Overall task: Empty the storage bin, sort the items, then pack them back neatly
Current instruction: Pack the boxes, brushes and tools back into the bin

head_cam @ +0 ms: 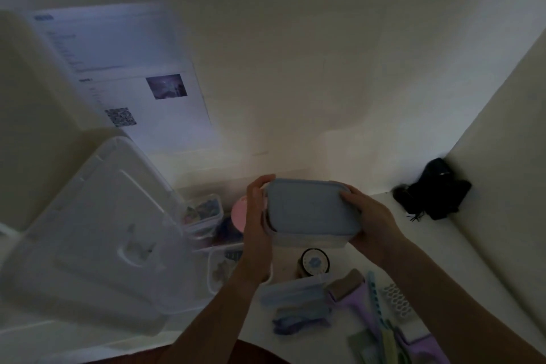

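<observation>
- Blue-lidded and clear-walled, the food box [311, 211] is up off the table, held between both hands above the storage bin's near corner.
- Left hand [257, 216] grips its left end, thumb over the lid's rim and fingers curled under; right hand [369, 216] grips the right end the same way, fingers bent over the lid edge.
- It looks like stiff, light plastic with smooth, rather slippery walls. Taking it by the two short ends, as now, seems soundest, since a lid that is not latched could lift away if held alone.
- I cannot tell whether anything is inside; the room is dim.
- One storage bin [206, 260], clear, sits just below the hands, with at least two small clear tubs in it: one of coloured bits [204, 210] and one nearer [220, 269]. A pink round thing [237, 214] lies beside them.
- One large translucent bin lid [97, 233] rests tilted at the left.
- On the table [325, 68] by the right forearm: one round tin [314, 263], one long flat blue case [292, 292], one bundle of purplish cloth [298, 319], one lilac-handled tool [348, 289], one white honeycomb piece [397, 301].
- One black pouch [434, 189] sits in the far right corner, and one printed sheet [127, 77] lies at the back left.
</observation>
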### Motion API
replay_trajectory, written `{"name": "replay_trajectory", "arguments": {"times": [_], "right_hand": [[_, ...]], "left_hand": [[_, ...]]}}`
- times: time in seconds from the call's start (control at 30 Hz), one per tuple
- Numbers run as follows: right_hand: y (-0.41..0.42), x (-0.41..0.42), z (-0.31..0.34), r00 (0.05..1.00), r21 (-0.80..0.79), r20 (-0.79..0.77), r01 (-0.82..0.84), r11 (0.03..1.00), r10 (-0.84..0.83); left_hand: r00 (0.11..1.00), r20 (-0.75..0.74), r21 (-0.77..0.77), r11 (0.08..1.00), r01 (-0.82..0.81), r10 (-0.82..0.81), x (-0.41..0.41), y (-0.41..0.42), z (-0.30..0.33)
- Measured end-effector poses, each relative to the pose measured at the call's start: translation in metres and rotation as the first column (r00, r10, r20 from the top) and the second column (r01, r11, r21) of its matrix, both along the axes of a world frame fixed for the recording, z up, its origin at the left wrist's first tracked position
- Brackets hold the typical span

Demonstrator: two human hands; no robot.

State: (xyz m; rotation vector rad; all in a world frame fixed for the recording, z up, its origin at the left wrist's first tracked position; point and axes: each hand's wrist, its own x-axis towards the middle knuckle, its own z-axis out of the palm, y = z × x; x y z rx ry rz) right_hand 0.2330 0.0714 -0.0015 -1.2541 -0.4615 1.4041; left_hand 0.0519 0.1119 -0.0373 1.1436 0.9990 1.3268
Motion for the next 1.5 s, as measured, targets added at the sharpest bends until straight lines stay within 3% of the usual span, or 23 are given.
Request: {"name": "replay_trajectory", "arguments": {"times": [0.23, 0.43, 0.57, 0.67, 0.83, 1.0, 1.1, 1.23, 1.4, 1.43, 1.5], "right_hand": [[0.004, -0.01, 0.001, 0.983, 0.0, 0.183, -0.019, 1.0, 0.019], [0.006, -0.009, 0.005, 0.992, 0.032, 0.104, -0.069, 0.997, 0.065], [0.008, -0.012, 0.006, 0.98, 0.069, 0.183, -0.097, 0.993, 0.083], [0.01, -0.014, 0.007, 0.959, 0.005, 0.234, -0.164, 0.986, 0.158], [0.009, -0.021, 0.001, 0.974, 0.029, 0.21, -0.093, 0.995, 0.085], [0.004, -0.028, -0.007, 0.958, 0.045, 0.282, -0.054, 0.997, 0.039], [0.003, -0.029, -0.005, 0.949, 0.027, 0.312, -0.059, 0.998, 0.047], [0.003, -0.034, -0.008, 0.938, 0.007, 0.345, -0.05, 0.999, 0.044], [0.001, -0.035, -0.007, 0.945, 0.021, 0.325, -0.04, 0.999, 0.031], [0.001, -0.035, -0.005, 0.952, 0.011, 0.304, -0.048, 0.999, 0.043], [0.001, -0.035, -0.002, 0.956, -0.035, 0.289, -0.046, 0.998, 0.054]], "left_hand": [[0.998, 0.057, -0.042, 0.999, 0.024, -0.022, -0.001, 0.003, -0.001], [0.998, 0.057, -0.005, 1.0, 0.02, -0.02, -0.007, 0.01, -0.001], [0.998, 0.043, -0.002, 0.999, -0.04, 0.04, -0.011, 0.017, -0.006], [0.994, 0.106, -0.016, 1.0, -0.023, 0.024, -0.014, 0.018, -0.011], [0.987, 0.117, -0.111, 0.986, 0.127, -0.114, -0.019, 0.018, -0.006], [0.939, 0.201, -0.227, 0.92, 0.32, -0.278, -0.031, 0.03, -0.002], [0.933, 0.226, -0.281, 0.899, 0.337, -0.279, -0.035, 0.03, -0.005], [0.962, 0.171, -0.321, 0.911, 0.259, -0.213, -0.035, 0.025, -0.005], [0.963, -0.056, -0.268, 0.933, 0.238, -0.262, -0.04, 0.016, -0.001], [0.958, -0.057, -0.258, 0.931, 0.257, -0.28, -0.042, 0.015, 0.0], [0.946, 0.077, -0.297, 0.898, 0.323, -0.315, -0.048, 0.017, 0.0]]}}
